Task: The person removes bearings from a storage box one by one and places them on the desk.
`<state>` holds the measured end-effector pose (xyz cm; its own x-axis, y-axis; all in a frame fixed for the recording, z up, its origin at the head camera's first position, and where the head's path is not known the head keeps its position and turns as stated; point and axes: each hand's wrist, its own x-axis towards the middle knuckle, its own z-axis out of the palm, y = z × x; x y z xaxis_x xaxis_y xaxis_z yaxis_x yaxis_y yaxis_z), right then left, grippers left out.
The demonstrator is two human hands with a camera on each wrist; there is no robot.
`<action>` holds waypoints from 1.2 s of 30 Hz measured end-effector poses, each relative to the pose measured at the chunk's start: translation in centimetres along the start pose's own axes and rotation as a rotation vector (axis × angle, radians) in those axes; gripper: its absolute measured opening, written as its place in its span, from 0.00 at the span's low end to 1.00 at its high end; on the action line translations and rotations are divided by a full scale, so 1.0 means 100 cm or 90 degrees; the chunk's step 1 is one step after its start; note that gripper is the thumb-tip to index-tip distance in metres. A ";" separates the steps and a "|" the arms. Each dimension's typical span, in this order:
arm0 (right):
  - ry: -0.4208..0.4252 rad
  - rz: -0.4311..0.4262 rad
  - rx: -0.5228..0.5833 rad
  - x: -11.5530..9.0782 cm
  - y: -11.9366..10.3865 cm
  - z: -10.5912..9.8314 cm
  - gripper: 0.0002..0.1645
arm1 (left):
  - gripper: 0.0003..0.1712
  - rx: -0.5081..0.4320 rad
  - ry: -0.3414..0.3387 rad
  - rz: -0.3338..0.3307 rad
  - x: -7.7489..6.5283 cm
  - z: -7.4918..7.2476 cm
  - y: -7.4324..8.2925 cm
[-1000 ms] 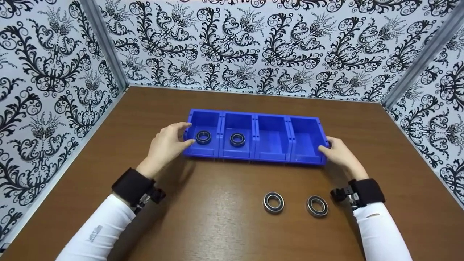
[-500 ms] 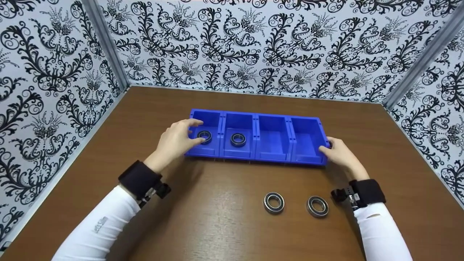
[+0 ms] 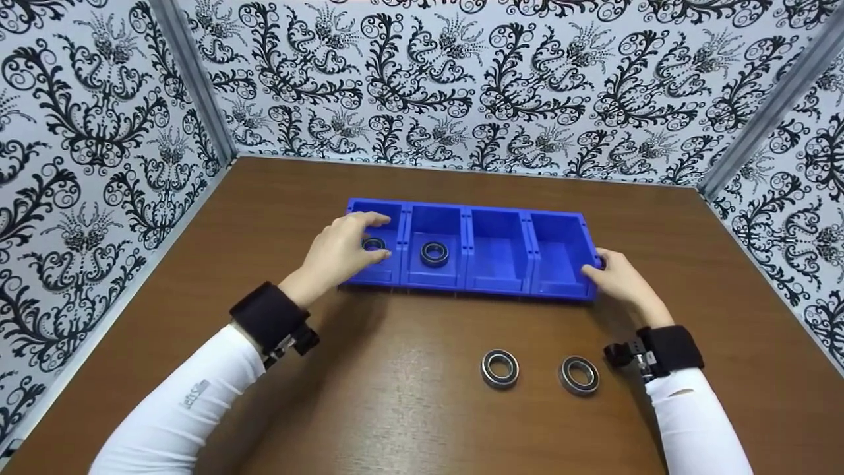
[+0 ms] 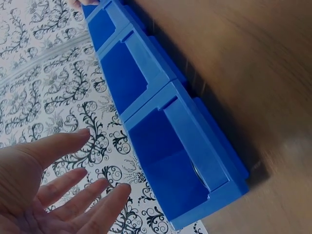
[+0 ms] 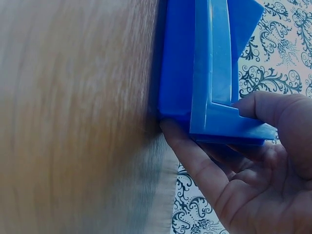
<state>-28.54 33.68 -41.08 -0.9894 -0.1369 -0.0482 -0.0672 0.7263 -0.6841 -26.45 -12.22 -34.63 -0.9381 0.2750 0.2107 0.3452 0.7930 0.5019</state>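
A blue row of joined storage bins [image 3: 500, 254] sits in the middle of the table. Its leftmost compartment holds a ball bearing [image 3: 374, 239], partly covered by my left hand; the compartment beside it holds another bearing [image 3: 434, 263]. My left hand [image 3: 339, 247] hovers over the left end with fingers spread and nothing in them; the left wrist view shows a gap between the hand [image 4: 58, 190] and the bins. At the other end, my right hand [image 3: 618, 280] grips the bins' side wall, thumb over the rim in the right wrist view and fingers outside and below.
Two more bearings, a left one [image 3: 486, 371] and a right one [image 3: 566, 378], lie flat on the brown table [image 3: 369, 396] in front of the bins. Patterned walls [image 3: 455, 92] enclose the table at the back and both sides.
My left hand has left the bins' left edge and moved right, over the leftmost compartment, fingers spreading. The right hand and the bins have stayed put.
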 end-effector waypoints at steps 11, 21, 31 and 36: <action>-0.005 -0.007 0.015 -0.001 0.001 0.000 0.29 | 0.32 -0.001 -0.025 0.047 0.010 0.008 0.007; -0.007 -0.002 0.024 0.000 0.001 0.000 0.29 | 0.32 0.005 -0.059 0.072 0.020 0.015 0.016; -0.008 0.007 0.027 0.000 0.000 0.000 0.30 | 0.31 0.014 -0.087 0.066 0.030 0.024 0.025; -0.010 0.009 0.023 -0.001 0.000 0.000 0.30 | 0.30 0.014 -0.097 0.068 0.034 0.026 0.028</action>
<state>-28.44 33.64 -41.07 -0.9881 -0.1373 -0.0691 -0.0482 0.7037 -0.7089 -28.79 -7.62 -34.71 -0.8903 0.4361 0.1309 0.4437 0.7665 0.4644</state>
